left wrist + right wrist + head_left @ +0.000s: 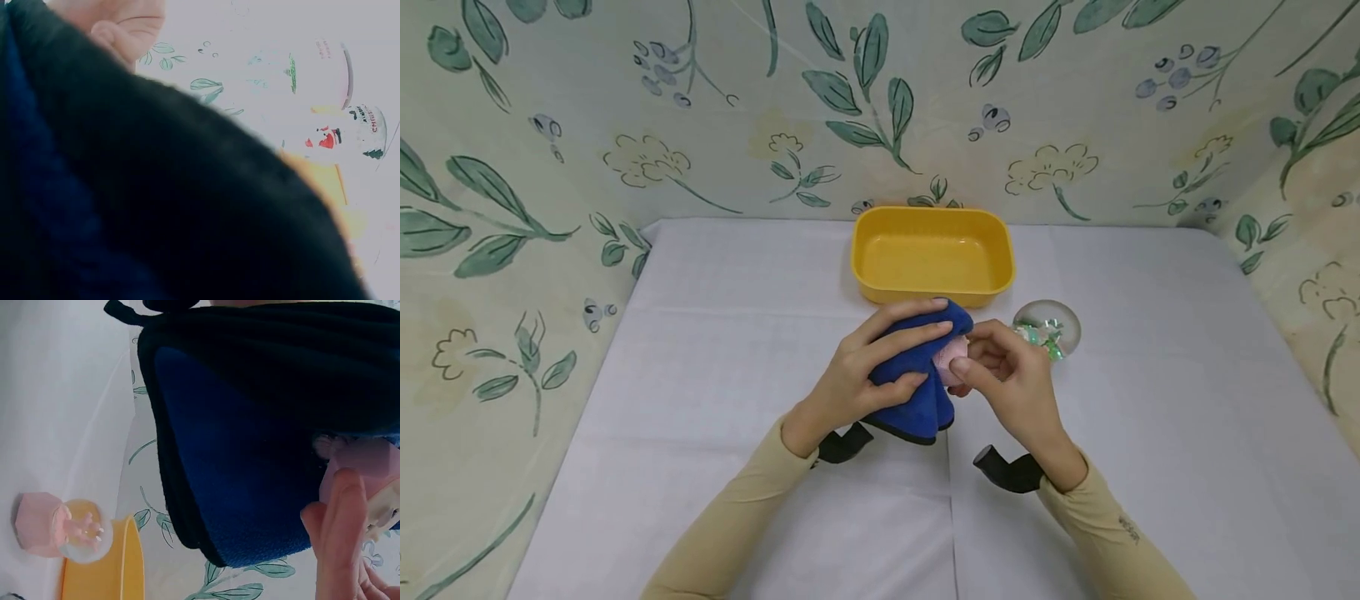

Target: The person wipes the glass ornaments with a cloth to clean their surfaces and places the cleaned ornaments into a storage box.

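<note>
My left hand (846,379) holds a blue cloth (910,392) with a black edge, its fingers spread over the top and the thumb below. The cloth wraps round one end of a pink snow globe base (951,360), whose other end shows. With thumb and fingers my right hand (1018,383) pinches this base. In the right wrist view the pink base (359,465) has flat facets, and the rest of the piece is hidden in the cloth (231,456). Dark, blurred cloth (187,187) fills much of the left wrist view.
A yellow tub (932,296) stands behind my hands. Right of it is a clear glass dome (1063,312) with shiny green pieces. The right wrist view shows a snow globe with a pink base (40,525); the left wrist view shows a Santa print (326,139). White cloth (737,292) covers the table.
</note>
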Available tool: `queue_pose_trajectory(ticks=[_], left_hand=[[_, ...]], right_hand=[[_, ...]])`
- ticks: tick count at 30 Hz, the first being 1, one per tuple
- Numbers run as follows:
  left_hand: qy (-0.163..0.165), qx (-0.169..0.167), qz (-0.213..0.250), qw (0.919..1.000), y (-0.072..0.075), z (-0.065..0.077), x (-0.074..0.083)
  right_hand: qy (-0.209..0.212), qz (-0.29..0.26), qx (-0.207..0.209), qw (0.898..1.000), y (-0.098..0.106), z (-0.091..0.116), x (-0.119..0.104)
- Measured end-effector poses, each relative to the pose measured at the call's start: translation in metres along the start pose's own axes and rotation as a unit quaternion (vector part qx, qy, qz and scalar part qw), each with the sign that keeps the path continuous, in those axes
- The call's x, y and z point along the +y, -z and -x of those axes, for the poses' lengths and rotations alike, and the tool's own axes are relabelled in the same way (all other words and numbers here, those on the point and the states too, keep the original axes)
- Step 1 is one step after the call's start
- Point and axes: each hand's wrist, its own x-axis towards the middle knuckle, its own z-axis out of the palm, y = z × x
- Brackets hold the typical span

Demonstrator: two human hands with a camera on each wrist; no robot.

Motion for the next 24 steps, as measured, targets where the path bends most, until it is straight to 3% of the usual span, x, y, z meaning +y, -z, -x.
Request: queue_pose_trajectory(ticks=[3,7,10,13,15,18,21,24], left_hand=[[0.003,0.002,0.002,1.0,0.0003,0.0006,0.0001],[0.013,0.031,0.012,0.9994,0.0007,0.0011,-0.0008],[0.03,0.057,0.022,0.9977,0.0013,0.0014,-0.0018],[0.042,0.064,0.032,0.9965,0.0015,0.0015,-0.0021],[0.044,0.058,0.037,0.9967,0.0015,0.0013,-0.0019],[0.039,0.044,0.034,0.9977,0.0014,0.0007,-0.0012],[0.024,0.03,0.027,0.9989,0.0015,-0.0003,-0.0006],[0.008,0.017,0.016,0.9997,0.0016,-0.001,-0.0004]], right_hand=[[-0.02,-0.015,-0.01,1.0,0.0004,0.0,-0.0028],[0.008,0.02,-0.039,0.999,0.0031,-0.001,-0.0042],[0.069,0.092,-0.061,0.991,0.0054,-0.0031,-0.004],[0.149,0.161,-0.06,0.974,0.0071,-0.006,-0.0029],[0.196,0.184,-0.048,0.962,0.0082,-0.0081,-0.0015],[0.236,0.193,-0.029,0.952,0.0096,-0.0097,0.001],[0.224,0.179,-0.017,0.958,0.0097,-0.0092,0.0034],[0.161,0.13,-0.012,0.978,0.0078,-0.0065,0.0046]])
